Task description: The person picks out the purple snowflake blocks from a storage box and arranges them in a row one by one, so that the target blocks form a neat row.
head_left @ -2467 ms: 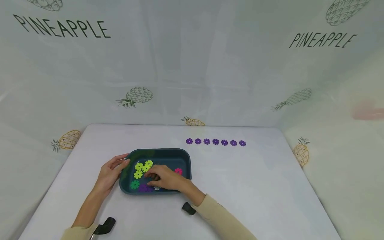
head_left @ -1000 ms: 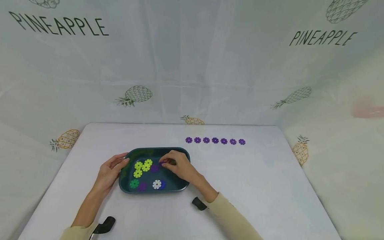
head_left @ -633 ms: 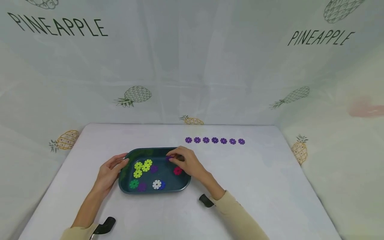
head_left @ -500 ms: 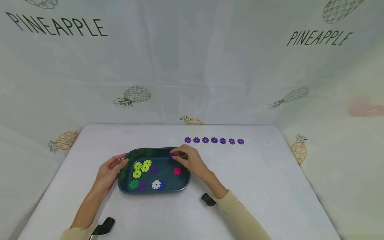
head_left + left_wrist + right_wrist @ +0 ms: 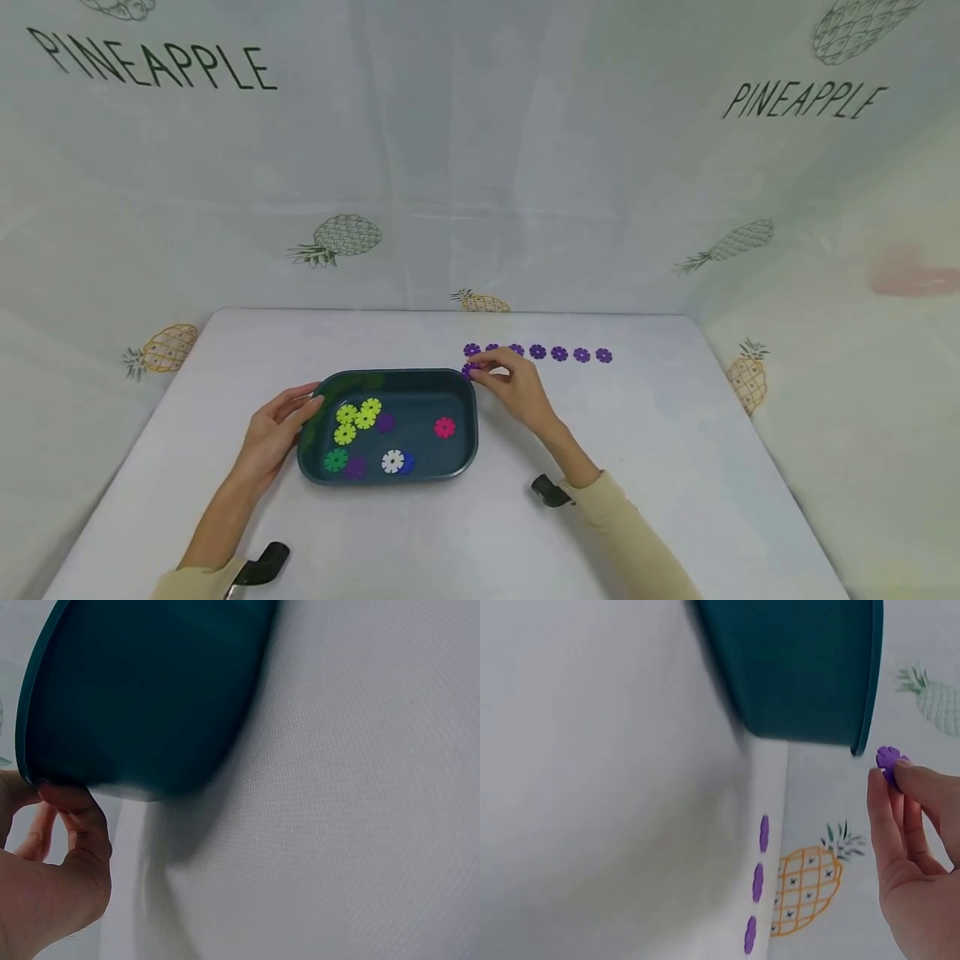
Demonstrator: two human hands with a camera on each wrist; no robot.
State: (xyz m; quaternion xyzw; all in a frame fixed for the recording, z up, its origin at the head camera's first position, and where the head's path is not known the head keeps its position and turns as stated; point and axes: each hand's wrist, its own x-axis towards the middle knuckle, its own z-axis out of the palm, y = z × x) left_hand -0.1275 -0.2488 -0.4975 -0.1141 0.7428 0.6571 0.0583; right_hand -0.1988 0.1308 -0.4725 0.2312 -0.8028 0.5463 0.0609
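Observation:
My right hand [image 5: 517,392] pinches a purple flower-shaped plastic disc [image 5: 888,759] between thumb and fingertips. It is in the air just past the tray's far right corner. A row of several purple discs [image 5: 559,353] lies along the back of the table, some partly behind the hand. The dark teal tray [image 5: 467,450] holds yellow discs [image 5: 345,434], a green disc [image 5: 336,460], two purple discs [image 5: 386,422], a white disc [image 5: 392,462] overlapping a blue disc [image 5: 407,463], and a pink disc [image 5: 444,427]. My left hand [image 5: 272,433] grips the tray's left rim, thumb on top.
The white tabletop [image 5: 637,467] stretches right of and in front of the tray. Behind it hangs a pale cloth [image 5: 525,208] printed with pineapples. A black wrist-camera piece [image 5: 262,564] sits at the left wrist and a black one [image 5: 551,491] by the right.
My right hand took a purple disc from among those in the tray, then carried it right and away, over the tray's far right corner. My left hand has stayed at the rim.

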